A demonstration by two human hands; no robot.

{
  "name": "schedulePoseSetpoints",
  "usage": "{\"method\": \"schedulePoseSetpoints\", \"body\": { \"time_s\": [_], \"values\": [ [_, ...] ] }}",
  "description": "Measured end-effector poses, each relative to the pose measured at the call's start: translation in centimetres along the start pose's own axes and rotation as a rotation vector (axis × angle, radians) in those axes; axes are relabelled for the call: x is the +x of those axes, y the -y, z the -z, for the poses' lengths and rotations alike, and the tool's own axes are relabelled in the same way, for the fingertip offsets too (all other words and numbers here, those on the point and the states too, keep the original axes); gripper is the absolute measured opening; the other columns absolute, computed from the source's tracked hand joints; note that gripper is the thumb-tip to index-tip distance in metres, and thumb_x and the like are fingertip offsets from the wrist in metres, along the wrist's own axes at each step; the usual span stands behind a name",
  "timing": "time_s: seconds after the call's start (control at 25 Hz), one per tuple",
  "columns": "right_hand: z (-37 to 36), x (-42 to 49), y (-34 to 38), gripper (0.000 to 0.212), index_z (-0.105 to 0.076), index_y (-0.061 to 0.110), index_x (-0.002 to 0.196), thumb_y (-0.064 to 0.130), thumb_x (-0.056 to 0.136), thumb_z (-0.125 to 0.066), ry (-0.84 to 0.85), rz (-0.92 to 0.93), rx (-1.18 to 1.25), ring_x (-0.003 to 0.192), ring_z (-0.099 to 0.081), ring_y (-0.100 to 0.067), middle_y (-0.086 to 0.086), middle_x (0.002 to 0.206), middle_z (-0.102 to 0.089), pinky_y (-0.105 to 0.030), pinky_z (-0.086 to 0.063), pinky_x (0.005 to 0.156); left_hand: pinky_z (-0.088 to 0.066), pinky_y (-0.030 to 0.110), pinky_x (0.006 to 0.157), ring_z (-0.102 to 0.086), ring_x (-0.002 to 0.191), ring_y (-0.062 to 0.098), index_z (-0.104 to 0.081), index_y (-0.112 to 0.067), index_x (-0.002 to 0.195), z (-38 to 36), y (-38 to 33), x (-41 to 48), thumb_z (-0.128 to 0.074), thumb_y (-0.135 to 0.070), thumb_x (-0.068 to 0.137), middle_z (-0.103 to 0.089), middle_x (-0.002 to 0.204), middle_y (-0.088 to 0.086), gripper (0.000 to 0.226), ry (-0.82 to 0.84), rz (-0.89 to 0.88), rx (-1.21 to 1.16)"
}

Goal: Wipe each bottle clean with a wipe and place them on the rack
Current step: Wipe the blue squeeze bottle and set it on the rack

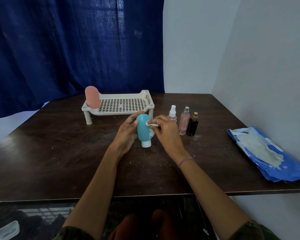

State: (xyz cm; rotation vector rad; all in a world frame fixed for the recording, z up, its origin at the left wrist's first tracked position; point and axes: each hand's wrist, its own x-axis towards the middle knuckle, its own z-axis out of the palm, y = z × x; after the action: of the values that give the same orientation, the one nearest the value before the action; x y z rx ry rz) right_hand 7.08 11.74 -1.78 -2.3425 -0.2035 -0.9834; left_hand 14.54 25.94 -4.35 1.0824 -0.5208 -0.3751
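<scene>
Head view. Grips the teal bottle (pixel 143 129) in the left hand (pixel 128 134), fingers and thumb curled round its left side, over the middle of the table (pixel 59 153). Pinches a bunched white wipe (pixel 152 124) in the right hand (pixel 164 134), fingertips closed on it, and presses it against the bottle's right flank near the rounded end.

Holds the bottle's long axis close to upright, with the white cap down and toward the body and the rounded end up and toward the rack (pixel 145 96). Finds the rack just beyond the hands and a little to the left. Judges the left hand, which carries the bottle, the nearer one for setting it there.

Sees a pink bottle (pixel 92 99) standing at the rack's left end, three spray bottles (pixel 184 121) in a row just right of the right hand, and a blue wipe pack (pixel 267 158) well apart at the table's right edge.

Cannot tell whether the cap rests on the table or hangs just over it. Cannot see the bottle's left side under the palm, nor most of the wipe under the right fingers. Cannot read the spray bottles' labels, too small.
</scene>
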Motion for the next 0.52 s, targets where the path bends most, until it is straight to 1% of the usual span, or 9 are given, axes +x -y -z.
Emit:
{"method": "schedulePoseSetpoints", "body": {
  "time_s": [0.08, 0.2, 0.32, 0.4, 0.52],
  "values": [
    [0.0, -0.4, 0.0, 0.018, -0.069, 0.003, 0.1, 0.003, 0.082, -0.067, 0.003, -0.01, -0.019, 0.086, -0.055, -0.001, -0.008, 0.097, -0.066, 0.001, -0.039, 0.078, -0.051, 0.033, 0.09, -0.055, 0.116, 0.018, -0.049, -0.018, 0.129, -0.1, 0.1, 0.0, -0.04, -0.013, 0.098, -0.054, 0.132, 0.006, 0.033, -0.003, -0.01, 0.016],
    [-0.1, -1.2, 0.0, 0.018, -0.07, 0.002, 0.098, 0.006, 0.081, -0.068, -0.001, -0.033, -0.01, 0.085, -0.058, -0.005, -0.007, 0.096, -0.067, -0.003, -0.042, 0.078, -0.052, 0.031, 0.088, -0.058, 0.115, 0.017, -0.051, -0.018, 0.129, -0.1, 0.3, 0.0, -0.041, -0.012, 0.098, -0.057, 0.13, 0.004, 0.033, 0.005, -0.034, 0.019],
    [-0.2, -1.4, 0.2, 0.016, -0.071, 0.003, 0.096, 0.006, 0.08, -0.069, 0.039, -0.028, 0.004, 0.083, -0.058, -0.003, -0.007, 0.094, -0.067, 0.001, -0.041, 0.077, -0.052, 0.031, 0.089, -0.057, 0.116, 0.018, -0.05, -0.017, 0.128, 0.0, 0.5, 0.2, -0.041, -0.012, 0.098, -0.056, 0.131, 0.006, 0.033, -0.022, -0.058, 0.022],
    [0.0, -0.7, 0.3, 0.017, -0.071, 0.004, 0.098, 0.006, 0.081, -0.069, 0.07, -0.028, -0.014, 0.084, -0.058, -0.005, -0.007, 0.096, -0.067, 0.002, -0.04, 0.075, -0.053, 0.029, 0.087, -0.058, 0.114, 0.017, -0.052, -0.018, 0.126, -0.1, 0.5, 0.2, -0.041, -0.012, 0.098, -0.057, 0.129, 0.004, 0.031, -0.036, -0.068, 0.015],
    [0.2, 0.5, 0.4, 0.017, -0.071, 0.005, 0.097, 0.004, 0.081, -0.068, 0.028, -0.04, -0.009, 0.084, -0.055, -0.001, -0.007, 0.096, -0.068, 0.004, -0.038, 0.075, -0.053, 0.029, 0.087, -0.057, 0.115, 0.016, -0.054, -0.02, 0.122, -0.2, 0.5, 0.2, -0.042, -0.011, 0.098, -0.056, 0.129, 0.004, 0.029, -0.054, -0.068, 0.024]
  ]
}}
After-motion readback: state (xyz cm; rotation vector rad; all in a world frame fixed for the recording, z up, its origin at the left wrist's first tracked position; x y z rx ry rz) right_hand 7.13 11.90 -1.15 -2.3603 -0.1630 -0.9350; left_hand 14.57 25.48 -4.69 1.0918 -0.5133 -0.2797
